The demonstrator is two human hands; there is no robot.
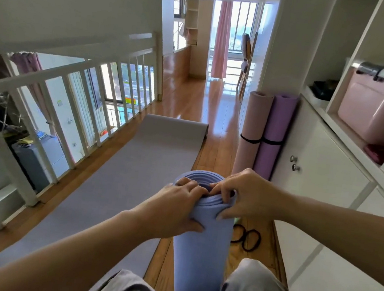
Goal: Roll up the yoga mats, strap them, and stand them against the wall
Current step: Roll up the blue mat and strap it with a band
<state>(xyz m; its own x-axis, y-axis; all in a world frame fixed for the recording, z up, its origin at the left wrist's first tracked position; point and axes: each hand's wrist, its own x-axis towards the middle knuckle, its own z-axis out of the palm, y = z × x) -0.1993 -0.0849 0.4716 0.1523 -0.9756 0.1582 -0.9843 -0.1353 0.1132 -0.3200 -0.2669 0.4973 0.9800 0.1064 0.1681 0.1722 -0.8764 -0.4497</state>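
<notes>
No legible text, brand or number anywhere. Coloured patches (131, 101) behind railing (56, 70), 10 o'clock, too blurred to read.

4 mats here: 3 rolled (blue mat (200, 257), pink mat (252, 129), purple mat (275, 122)), 1 flat grey mat (116, 184). 2 loose black straps (259, 240).

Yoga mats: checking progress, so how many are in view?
4: pink mat and purple mat stand strapped by the cabinet; blue mat, rolled, gripped by left hand and right hand; grey mat lies unrolled along the railing.
</notes>
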